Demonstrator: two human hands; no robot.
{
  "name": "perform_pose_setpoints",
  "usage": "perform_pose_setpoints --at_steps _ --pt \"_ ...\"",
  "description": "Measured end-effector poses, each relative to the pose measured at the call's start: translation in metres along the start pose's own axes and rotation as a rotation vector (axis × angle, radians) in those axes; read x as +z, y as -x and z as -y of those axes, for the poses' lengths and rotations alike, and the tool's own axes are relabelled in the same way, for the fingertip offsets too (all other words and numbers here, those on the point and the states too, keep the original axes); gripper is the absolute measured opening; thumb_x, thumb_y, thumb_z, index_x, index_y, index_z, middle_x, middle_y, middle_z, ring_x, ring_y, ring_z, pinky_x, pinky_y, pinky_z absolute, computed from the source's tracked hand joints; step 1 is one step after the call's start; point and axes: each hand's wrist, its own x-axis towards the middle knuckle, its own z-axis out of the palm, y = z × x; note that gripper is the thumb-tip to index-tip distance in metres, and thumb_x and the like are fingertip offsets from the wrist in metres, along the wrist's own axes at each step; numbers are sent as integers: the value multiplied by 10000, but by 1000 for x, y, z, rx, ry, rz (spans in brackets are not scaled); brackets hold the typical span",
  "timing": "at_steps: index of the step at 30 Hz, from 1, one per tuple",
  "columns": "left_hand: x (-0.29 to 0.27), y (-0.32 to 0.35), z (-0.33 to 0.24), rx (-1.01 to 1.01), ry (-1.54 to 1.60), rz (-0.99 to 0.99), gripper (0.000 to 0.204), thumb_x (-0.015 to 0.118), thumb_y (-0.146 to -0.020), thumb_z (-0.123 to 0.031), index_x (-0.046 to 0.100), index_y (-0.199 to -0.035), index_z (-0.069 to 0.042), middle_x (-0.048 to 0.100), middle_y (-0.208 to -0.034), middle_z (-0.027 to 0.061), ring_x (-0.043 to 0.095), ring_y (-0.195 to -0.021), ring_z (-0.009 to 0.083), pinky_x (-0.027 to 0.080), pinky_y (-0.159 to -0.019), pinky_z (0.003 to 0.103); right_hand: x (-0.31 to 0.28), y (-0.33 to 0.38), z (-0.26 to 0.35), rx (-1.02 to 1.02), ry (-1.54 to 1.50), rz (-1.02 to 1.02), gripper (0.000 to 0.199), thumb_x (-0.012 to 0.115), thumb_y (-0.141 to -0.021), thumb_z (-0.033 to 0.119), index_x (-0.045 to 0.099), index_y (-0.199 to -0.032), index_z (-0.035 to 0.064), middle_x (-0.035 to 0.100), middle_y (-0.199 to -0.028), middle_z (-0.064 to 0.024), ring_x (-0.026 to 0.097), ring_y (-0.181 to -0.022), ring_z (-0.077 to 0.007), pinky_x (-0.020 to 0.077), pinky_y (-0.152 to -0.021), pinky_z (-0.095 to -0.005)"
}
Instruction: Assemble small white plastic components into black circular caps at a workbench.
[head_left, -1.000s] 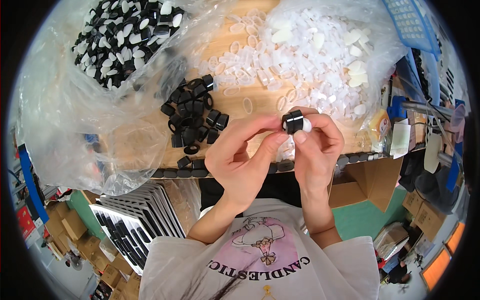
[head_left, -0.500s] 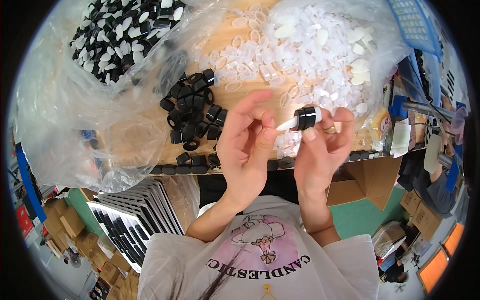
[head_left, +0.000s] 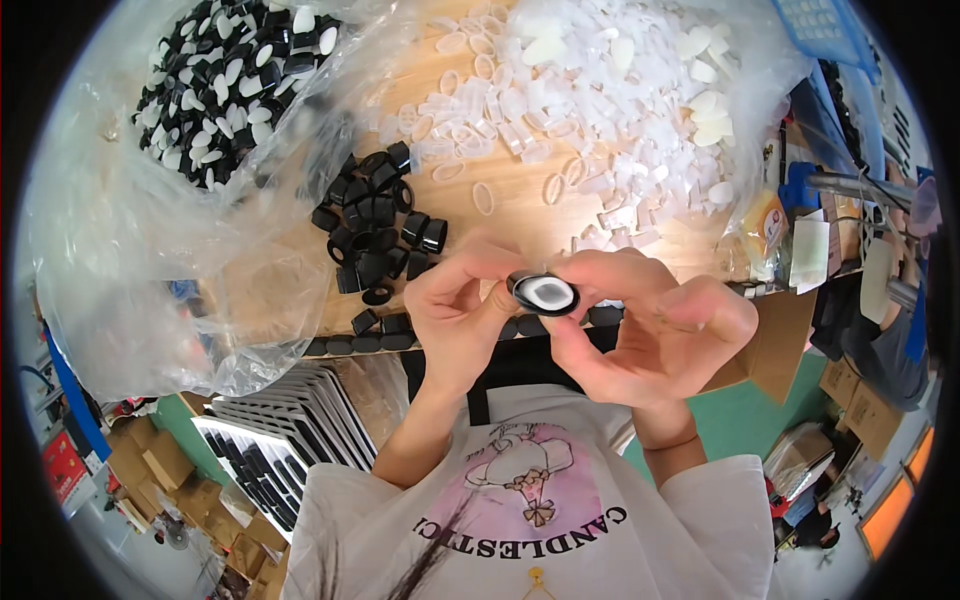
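Observation:
Between both hands is a black oval cap (head_left: 515, 283) with a white piece (head_left: 549, 292) set inside its rim. The opening faces up toward me, and a darker oval shows in the middle of the white. My left hand (head_left: 455, 318) pinches the cap's left side between thumb and index finger. From the other side my right hand (head_left: 655, 328) grips it with thumb and index finger, its remaining fingers curled loosely. Black oval caps (head_left: 375, 215) lie piled beyond my left hand. Past my right hand spread translucent white oval rings (head_left: 555, 185).
A clear plastic bag (head_left: 110, 250) at the far left holds black caps with white inserts (head_left: 225, 85). Another bag (head_left: 760, 110) of white pieces lies far right. Black pieces (head_left: 340, 345) line the table's near edge. Stacked trays (head_left: 265, 440) stand below left; a blue basket (head_left: 820, 30) is far right.
My hands have come nearer to me, and the right has moved in beside the left. The cap has turned so its opening faces up; the white piece that stuck out now sits within its rim.

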Motion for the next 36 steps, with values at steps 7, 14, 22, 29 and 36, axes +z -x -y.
perform_pose_setpoints --at_steps 7,14,22,29,36 --pt "-4 -7 3 174 -204 -17 62 716 -851 -33 701 -884 17 703 -843 74 592 -832 203 464 -749 310 4 3 -12 -228 -61 -99 565 746 -717 -162 290 -962 63 648 -1064 -307 592 -616 -242 498 -508 -314" --pt "7 -2 -1 95 -270 -26 33 698 -834 -1 698 -866 8 713 -844 59 582 -855 209 468 -751 315 -8 7 1 -12 -26 6 709 752 -704 -164 268 -1083 188 663 -1058 -299 682 -840 -312 572 -654 -341" --pt "16 1 -8 143 -473 -32 93 668 -776 62 694 -851 12 703 -826 67 585 -815 222 462 -732 312 -13 9 -3 -1 -27 4 712 760 -707 -159 268 -1086 189 659 -1068 -308 672 -800 -304 560 -650 -356" --pt "6 -8 -2 165 -458 -59 178 622 -733 127 691 -857 20 693 -826 69 588 -826 238 462 -727 322 -1 16 -18 -151 -106 -85 593 756 -706 -149 303 -984 113 661 -1029 -304 627 -654 -271 518 -553 -335" --pt "11 5 -32 -140 -260 5 369 654 -761 143 697 -1110 32 692 -1010 106 629 -819 144 516 -690 250 -14 19 -20 -17 82 85 392 753 -694 -154 476 -887 46 684 -1076 -246 671 -762 -268 543 -635 -308"
